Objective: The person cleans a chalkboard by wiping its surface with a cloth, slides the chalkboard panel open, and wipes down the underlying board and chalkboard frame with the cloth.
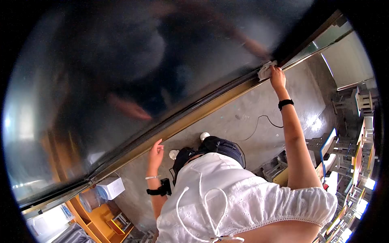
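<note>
My right hand [278, 77] reaches far out and is closed on a crumpled whitish cloth [266, 71]. The cloth presses against the lower frame of a large dark glossy board [133, 60], near the frame's right-hand part. Along the board's bottom edge runs a tan ledge [194, 115]. My left hand [155, 153] hangs close below that ledge, its fingers loosely bent and apart, holding nothing. Faint reflections of arms show in the board's surface.
Desks and chairs [352, 162] crowd the right side. At lower left are an orange wooden cabinet [87, 216], a white box [111, 187] and a clear plastic container [92, 198]. A black cable [259, 121] lies on the grey floor [239, 109] near my white shoes.
</note>
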{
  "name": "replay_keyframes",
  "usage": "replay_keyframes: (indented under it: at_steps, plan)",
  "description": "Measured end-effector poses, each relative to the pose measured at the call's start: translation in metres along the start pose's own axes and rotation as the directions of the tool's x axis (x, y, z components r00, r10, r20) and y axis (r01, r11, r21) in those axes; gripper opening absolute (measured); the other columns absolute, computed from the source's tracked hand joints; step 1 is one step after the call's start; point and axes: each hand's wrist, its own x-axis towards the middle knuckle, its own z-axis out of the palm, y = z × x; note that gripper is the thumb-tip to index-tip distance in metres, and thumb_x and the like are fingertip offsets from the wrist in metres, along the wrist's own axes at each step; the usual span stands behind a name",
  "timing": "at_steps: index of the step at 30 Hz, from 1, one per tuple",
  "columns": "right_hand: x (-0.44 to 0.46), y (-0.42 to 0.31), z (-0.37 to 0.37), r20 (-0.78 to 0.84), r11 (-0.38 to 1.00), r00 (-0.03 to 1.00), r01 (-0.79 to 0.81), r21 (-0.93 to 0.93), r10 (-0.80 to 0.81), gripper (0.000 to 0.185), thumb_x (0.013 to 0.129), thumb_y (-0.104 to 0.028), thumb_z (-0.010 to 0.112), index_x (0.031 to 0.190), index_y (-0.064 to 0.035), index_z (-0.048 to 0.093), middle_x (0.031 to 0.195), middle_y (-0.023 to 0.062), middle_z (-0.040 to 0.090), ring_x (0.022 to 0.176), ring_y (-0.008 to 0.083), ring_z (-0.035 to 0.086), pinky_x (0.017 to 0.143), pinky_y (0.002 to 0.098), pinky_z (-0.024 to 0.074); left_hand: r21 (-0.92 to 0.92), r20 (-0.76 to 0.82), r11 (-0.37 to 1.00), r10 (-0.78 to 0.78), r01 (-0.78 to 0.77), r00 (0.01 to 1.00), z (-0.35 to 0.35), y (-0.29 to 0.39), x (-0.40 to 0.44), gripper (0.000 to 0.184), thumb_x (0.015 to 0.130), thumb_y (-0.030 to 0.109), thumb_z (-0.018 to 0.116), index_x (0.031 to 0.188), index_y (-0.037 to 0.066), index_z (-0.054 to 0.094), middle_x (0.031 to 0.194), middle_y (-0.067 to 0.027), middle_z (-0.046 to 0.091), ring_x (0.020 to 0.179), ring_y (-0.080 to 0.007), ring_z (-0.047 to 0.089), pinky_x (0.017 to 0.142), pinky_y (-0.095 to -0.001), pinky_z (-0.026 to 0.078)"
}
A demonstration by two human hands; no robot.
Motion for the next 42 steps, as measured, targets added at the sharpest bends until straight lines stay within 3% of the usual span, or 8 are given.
replay_keyframes:
  at_steps: [6,11,18,24,32,34,36,42]
  plan:
    - [0.025,0.038,0.016,0.102,0.95,0.952,-0.298,0.096,0.288,0.031,0.076,-0.008,0.046,0.104,-0.0169,0.056,0.097,0.0136,0.06,0.094,0.0319,0.056,0.078,0.0419,0.0451,0.074,-0.033,0.994,-0.072,0.075,0.997,-0.009,0.013,-0.014,0.034,0.088,0.013,0.049,0.121,0.011,0.047,0.095,-0.0082,0.06,0.083,-0.0156,0.056,0.076,-0.0284,0.044]
    - [0.033,0.041,0.055,0.074,0.937,0.936,-0.348,0.031,0.345,0.025,0.075,-0.014,0.047,0.096,-0.0182,0.06,0.091,0.0094,0.063,0.091,0.0268,0.058,0.072,0.0425,0.0417,0.059,-0.049,0.995,-0.077,0.08,0.996,0.0,0.003,-0.014,0.033,0.085,0.014,0.051,0.118,0.013,0.05,0.096,-0.0104,0.062,0.085,-0.0223,0.06,0.076,-0.0319,0.046]
    - [-0.043,-0.11,-0.017,0.04,0.936,0.998,-0.062,0.346,0.051,0.029,0.07,0.003,0.046,0.092,-0.0123,0.058,0.083,0.0172,0.058,0.085,0.0351,0.055,0.072,0.0433,0.0451,-0.022,0.045,0.999,0.026,-0.025,0.999,0.022,-0.01,0.01,0.035,0.084,0.012,0.051,0.119,0.01,0.049,0.095,-0.0131,0.062,0.085,-0.0226,0.06,0.076,-0.0318,0.046]
    - [-0.099,-0.233,-0.051,0.114,0.726,0.975,0.063,0.685,-0.192,0.03,0.066,0.002,0.051,0.093,-0.0097,0.057,0.088,0.0113,0.06,0.091,0.0297,0.053,0.081,0.0399,0.0408,0.115,0.144,0.973,0.183,-0.2,0.972,0.031,0.051,0.039,0.035,0.082,0.006,0.051,0.117,0.008,0.05,0.092,-0.0117,0.062,0.082,-0.0202,0.06,0.072,-0.0305,0.047]
    - [-0.122,-0.271,-0.073,0.111,0.788,0.945,0.188,0.586,-0.308,0.036,0.065,-0.002,0.055,0.1,-0.008,0.052,0.107,0.0043,0.055,0.108,0.0236,0.045,0.088,0.0373,0.0372,0.212,0.262,0.921,0.267,-0.325,0.927,0.042,0.056,0.056,0.036,0.081,0.004,0.05,0.117,0.006,0.049,0.093,-0.0121,0.061,0.082,-0.019,0.06,0.072,-0.0292,0.047]
    - [-0.13,-0.268,-0.046,-0.018,0.593,0.968,0.168,0.787,-0.249,0.037,0.066,-0.002,0.055,0.103,-0.0081,0.051,0.111,0.004,0.054,0.108,0.0228,0.045,0.087,0.0368,0.0378,0.171,0.246,0.914,0.321,-0.367,0.914,0.044,0.04,0.061,0.035,0.082,0.004,0.05,0.117,0.006,0.05,0.091,-0.012,0.062,0.08,-0.019,0.06,0.072,-0.0291,0.047]
    - [-0.125,-0.265,-0.064,0.066,0.784,0.939,0.242,0.571,-0.338,0.038,0.066,-0.002,0.054,0.104,-0.0082,0.051,0.112,0.0041,0.054,0.108,0.0229,0.045,0.087,0.0368,0.038,0.074,0.281,0.948,0.278,-0.309,0.919,0.037,0.051,0.058,0.033,0.081,0.005,0.051,0.114,0.004,0.051,0.089,-0.0123,0.062,0.079,-0.0205,0.06,0.071,-0.0308,0.047]
    - [-0.124,-0.266,-0.069,0.14,0.817,0.938,0.196,0.542,-0.318,0.036,0.068,-0.006,0.054,0.104,-0.0107,0.052,0.108,0.0041,0.055,0.108,0.0224,0.046,0.085,0.0365,0.0389,0.077,0.419,0.922,0.314,-0.378,0.852,0.04,0.069,0.078,0.04,0.079,0.002,0.05,0.119,0.004,0.047,0.092,-0.0124,0.063,0.079,-0.02,0.061,0.072,-0.0313,0.048]
